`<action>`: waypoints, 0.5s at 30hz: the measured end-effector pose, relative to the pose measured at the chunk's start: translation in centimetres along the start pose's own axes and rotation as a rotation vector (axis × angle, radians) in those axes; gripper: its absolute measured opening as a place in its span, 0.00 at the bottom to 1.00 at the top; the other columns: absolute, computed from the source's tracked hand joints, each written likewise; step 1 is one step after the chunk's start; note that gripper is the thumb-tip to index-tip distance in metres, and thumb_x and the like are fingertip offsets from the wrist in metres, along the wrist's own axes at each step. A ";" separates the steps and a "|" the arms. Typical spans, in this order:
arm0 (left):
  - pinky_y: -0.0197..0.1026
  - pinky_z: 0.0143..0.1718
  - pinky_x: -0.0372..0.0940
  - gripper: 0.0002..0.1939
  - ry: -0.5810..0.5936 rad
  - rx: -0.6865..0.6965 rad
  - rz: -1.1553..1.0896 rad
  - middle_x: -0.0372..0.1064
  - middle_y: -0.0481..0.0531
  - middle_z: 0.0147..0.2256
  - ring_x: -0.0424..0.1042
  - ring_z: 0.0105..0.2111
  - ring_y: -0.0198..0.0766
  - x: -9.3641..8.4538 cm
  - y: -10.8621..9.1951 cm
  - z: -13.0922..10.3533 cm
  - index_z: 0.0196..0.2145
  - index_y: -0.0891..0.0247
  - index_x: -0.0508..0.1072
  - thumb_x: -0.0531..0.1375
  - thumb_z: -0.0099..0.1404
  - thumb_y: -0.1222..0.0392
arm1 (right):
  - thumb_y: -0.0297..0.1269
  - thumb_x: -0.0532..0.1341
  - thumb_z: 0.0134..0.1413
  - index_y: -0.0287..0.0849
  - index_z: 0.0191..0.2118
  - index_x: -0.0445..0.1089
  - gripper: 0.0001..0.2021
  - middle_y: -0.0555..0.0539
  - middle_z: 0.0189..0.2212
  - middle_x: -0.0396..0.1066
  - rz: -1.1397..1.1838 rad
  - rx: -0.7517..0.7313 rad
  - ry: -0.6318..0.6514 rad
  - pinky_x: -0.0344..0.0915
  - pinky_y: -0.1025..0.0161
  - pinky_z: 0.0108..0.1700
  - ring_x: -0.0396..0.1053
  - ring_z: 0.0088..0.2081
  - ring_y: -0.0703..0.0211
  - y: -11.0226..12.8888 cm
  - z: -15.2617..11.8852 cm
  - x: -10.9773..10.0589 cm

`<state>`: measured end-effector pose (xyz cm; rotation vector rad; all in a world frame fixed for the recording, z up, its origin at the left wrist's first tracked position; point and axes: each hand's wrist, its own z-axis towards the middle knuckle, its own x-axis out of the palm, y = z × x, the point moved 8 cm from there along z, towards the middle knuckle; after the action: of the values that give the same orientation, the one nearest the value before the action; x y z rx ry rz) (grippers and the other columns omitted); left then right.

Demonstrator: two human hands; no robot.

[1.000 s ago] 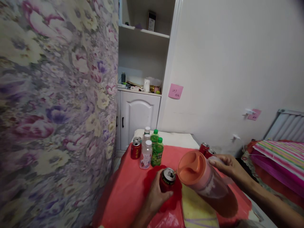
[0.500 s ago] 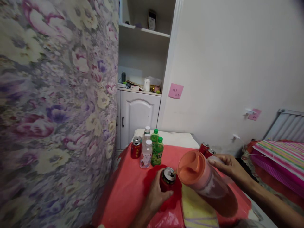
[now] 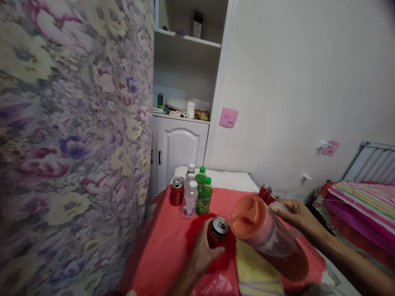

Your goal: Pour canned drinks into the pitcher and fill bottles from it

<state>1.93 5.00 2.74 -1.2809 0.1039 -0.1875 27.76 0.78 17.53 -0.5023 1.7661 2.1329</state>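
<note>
Left hand [image 3: 205, 248] grips red can [image 3: 218, 233]; right hand [image 3: 293, 213] tilts orange-lidded pitcher [image 3: 268, 238] beside it.

single head view, looking from above the near edge of the red-covered table [image 3: 154, 242], facing forward and down, toward cabinet [image 3: 183, 152] and wall [image 3: 284, 82]

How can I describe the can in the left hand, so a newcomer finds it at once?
On the red plastic-covered table, find the tilted transparent pitcher with an orange lid. Just left of the lid is a red metal can; unlike the other red cans, it is held by the left hand.
</note>
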 end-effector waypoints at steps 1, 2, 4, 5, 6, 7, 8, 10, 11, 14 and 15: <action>0.59 0.63 0.59 0.38 0.003 0.004 -0.005 0.74 0.58 0.54 0.68 0.58 0.60 0.0 0.1 0.0 0.54 0.58 0.71 0.74 0.43 0.60 | 0.59 0.63 0.53 0.44 0.22 0.57 0.25 0.55 0.20 0.49 0.008 0.003 0.008 0.46 0.63 0.28 0.48 0.24 0.65 0.0 0.0 0.1; 0.59 0.63 0.59 0.38 0.004 0.008 -0.007 0.74 0.58 0.54 0.68 0.58 0.60 0.0 0.2 0.1 0.54 0.58 0.71 0.74 0.43 0.60 | 0.59 0.63 0.52 0.44 0.22 0.56 0.25 0.55 0.20 0.49 0.022 0.008 0.020 0.45 0.63 0.28 0.48 0.24 0.65 0.1 0.0 0.2; 0.60 0.63 0.58 0.39 0.004 0.014 -0.008 0.73 0.59 0.54 0.68 0.58 0.60 0.0 0.4 0.2 0.54 0.59 0.71 0.74 0.42 0.59 | 0.59 0.64 0.52 0.45 0.22 0.55 0.26 0.55 0.20 0.48 0.036 0.014 0.029 0.44 0.62 0.28 0.47 0.24 0.65 0.1 0.1 0.3; 0.60 0.63 0.58 0.40 0.006 0.017 -0.008 0.73 0.59 0.54 0.68 0.58 0.60 0.0 0.4 0.2 0.54 0.59 0.70 0.74 0.42 0.59 | 0.59 0.64 0.52 0.45 0.22 0.54 0.26 0.55 0.21 0.48 0.038 0.014 0.026 0.43 0.62 0.28 0.46 0.25 0.65 0.1 0.0 0.3; 0.60 0.63 0.59 0.40 0.008 0.019 -0.008 0.73 0.59 0.54 0.68 0.58 0.60 0.0 0.5 0.2 0.54 0.60 0.70 0.74 0.42 0.59 | 0.59 0.64 0.52 0.45 0.22 0.54 0.26 0.55 0.21 0.47 0.044 0.016 0.028 0.43 0.62 0.28 0.45 0.25 0.65 0.1 0.0 0.3; 0.60 0.62 0.59 0.40 0.011 0.021 -0.009 0.73 0.60 0.54 0.68 0.58 0.60 0.0 0.5 0.2 0.54 0.60 0.70 0.74 0.42 0.58 | 0.59 0.64 0.52 0.45 0.22 0.54 0.26 0.55 0.21 0.47 0.052 0.018 0.030 0.42 0.62 0.29 0.45 0.25 0.64 0.1 0.0 0.3; 0.59 0.62 0.59 0.40 0.015 0.022 -0.008 0.73 0.59 0.54 0.68 0.58 0.59 0.1 0.5 0.2 0.54 0.60 0.70 0.74 0.43 0.58 | 0.59 0.64 0.52 0.45 0.22 0.54 0.26 0.55 0.21 0.47 0.062 0.020 0.035 0.42 0.61 0.29 0.45 0.25 0.64 0.1 0.0 0.4; 0.59 0.62 0.59 0.39 0.018 0.022 -0.001 0.73 0.59 0.55 0.68 0.58 0.59 0.1 0.5 0.2 0.54 0.59 0.70 0.74 0.43 0.59 | 0.60 0.63 0.52 0.45 0.22 0.55 0.26 0.55 0.21 0.46 0.078 0.025 0.047 0.42 0.61 0.29 0.45 0.25 0.64 0.1 -0.1 0.6; 0.59 0.62 0.60 0.39 0.017 0.020 0.004 0.73 0.59 0.55 0.68 0.58 0.59 0.1 0.4 0.2 0.54 0.59 0.71 0.74 0.43 0.59 | 0.60 0.63 0.52 0.45 0.23 0.55 0.25 0.55 0.21 0.46 0.083 0.027 0.050 0.42 0.61 0.29 0.45 0.25 0.64 0.0 -0.1 0.6; 0.59 0.62 0.60 0.39 0.004 0.010 0.025 0.74 0.58 0.54 0.69 0.58 0.59 0.0 0.3 0.2 0.54 0.58 0.71 0.74 0.42 0.60 | 0.59 0.64 0.52 0.45 0.23 0.56 0.25 0.55 0.21 0.46 0.086 0.026 0.038 0.43 0.61 0.29 0.45 0.25 0.64 -0.2 -0.1 0.5; 0.59 0.62 0.60 0.39 -0.003 0.006 0.031 0.74 0.58 0.54 0.69 0.58 0.59 0.0 0.3 0.1 0.54 0.58 0.71 0.74 0.42 0.60 | 0.59 0.64 0.52 0.45 0.23 0.56 0.25 0.55 0.21 0.47 0.085 0.023 0.028 0.43 0.61 0.29 0.45 0.25 0.64 -0.2 0.0 0.5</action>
<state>1.94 5.23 2.47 -1.2732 0.1205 -0.1590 27.45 0.79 17.14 -0.4619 1.8567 2.1691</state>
